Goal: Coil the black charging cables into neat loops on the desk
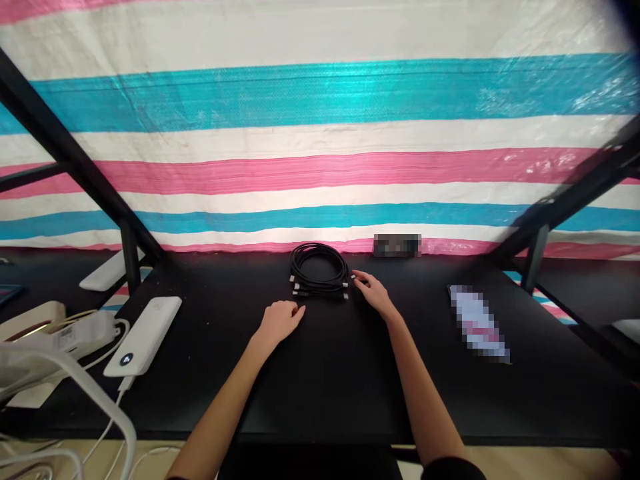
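Observation:
Several black USB cables [321, 287] lie coiled together near the back of the black table, their plugs sticking out on the left and right sides. At the coil's right edge, my right hand [373, 292] has thumb and forefinger closed on one small silver-tipped plug. My left hand [283, 320] rests on the tabletop in front of the coil, a little to its left. Its fingers are curled under and its thumb points right, apart from the cables. Nothing shows in it, and its palm is hidden.
A white power bank [145, 337] with a plugged-in cable lies left, beside a white power strip [75, 333] and tangled white wires. A blurred-out flat object [479, 325] lies right; a blurred-out dark box [397, 245] stands behind. Black frame bars [85, 163] slope along both sides.

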A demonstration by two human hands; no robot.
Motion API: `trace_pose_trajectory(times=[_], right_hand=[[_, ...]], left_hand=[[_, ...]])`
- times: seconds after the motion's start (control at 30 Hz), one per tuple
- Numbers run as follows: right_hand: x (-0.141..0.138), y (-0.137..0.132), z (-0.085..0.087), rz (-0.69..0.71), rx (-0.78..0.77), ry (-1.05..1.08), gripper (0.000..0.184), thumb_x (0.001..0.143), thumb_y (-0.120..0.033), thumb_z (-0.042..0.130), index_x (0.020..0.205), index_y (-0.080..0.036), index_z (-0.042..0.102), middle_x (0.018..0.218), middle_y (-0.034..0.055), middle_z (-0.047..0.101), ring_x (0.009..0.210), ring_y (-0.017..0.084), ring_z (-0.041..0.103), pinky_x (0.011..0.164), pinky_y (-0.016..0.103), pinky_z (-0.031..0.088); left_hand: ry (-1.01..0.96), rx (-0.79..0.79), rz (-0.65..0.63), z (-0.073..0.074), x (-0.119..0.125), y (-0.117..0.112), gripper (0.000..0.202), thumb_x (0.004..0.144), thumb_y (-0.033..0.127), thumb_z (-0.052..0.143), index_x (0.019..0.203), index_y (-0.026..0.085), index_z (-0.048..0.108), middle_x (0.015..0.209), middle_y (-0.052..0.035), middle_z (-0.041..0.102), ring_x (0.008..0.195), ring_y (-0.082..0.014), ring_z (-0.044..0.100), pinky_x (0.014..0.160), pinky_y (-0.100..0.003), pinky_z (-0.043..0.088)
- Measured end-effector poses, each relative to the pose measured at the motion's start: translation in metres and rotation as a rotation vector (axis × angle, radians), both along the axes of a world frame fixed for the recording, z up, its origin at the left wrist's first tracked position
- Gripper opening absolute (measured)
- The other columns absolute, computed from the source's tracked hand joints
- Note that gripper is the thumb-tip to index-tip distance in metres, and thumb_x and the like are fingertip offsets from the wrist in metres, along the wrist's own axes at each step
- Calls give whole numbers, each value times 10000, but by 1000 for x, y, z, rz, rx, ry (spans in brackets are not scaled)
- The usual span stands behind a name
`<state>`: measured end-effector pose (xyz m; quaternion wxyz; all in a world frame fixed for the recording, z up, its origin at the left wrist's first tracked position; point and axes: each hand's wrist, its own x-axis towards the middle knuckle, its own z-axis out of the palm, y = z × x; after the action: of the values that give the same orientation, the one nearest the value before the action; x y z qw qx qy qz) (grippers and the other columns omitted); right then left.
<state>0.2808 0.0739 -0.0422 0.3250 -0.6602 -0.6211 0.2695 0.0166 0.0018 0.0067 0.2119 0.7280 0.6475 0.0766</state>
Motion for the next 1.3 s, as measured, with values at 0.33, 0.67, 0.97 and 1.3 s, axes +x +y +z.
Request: trace_pose_trajectory(times=[0.33,0.67,0.97,1.3], right_hand=[[-3,-2,4,-2,7,-49,366,812,-327,470,1119,-227,641,1006,31,650,774,162,573,796,314,427],[-6,-4,3,-72,7,16,403,795,-332,482,1171,-247,598,951,2,669,739,149,583,765,299,417],[-8,-4,4,-95,18,-62,314,788,-296,498,1051,-265,667,896,-4,694,756,160,602,741,291,416],[-6,-2,1,-86,41,-71,270,780,-295,521,983,-269,697,868,-4,710,726,166,606,711,295,430]], left_hand=[[79,62,-63,-6,-1,3,437,903,414,343,713,171,653,768,-123,666,815,-272,634,701,-323,409],[34,12,-65,2,-6,1,421,888,409,373,678,188,662,759,-85,672,803,-230,627,707,-287,409],[-1,-5,-57,-4,-9,7,415,872,412,384,645,200,658,717,-50,670,768,-206,626,694,-272,419],[-5,-15,-63,-4,-11,7,448,883,441,338,673,201,652,658,-32,650,710,-184,633,634,-251,411]])
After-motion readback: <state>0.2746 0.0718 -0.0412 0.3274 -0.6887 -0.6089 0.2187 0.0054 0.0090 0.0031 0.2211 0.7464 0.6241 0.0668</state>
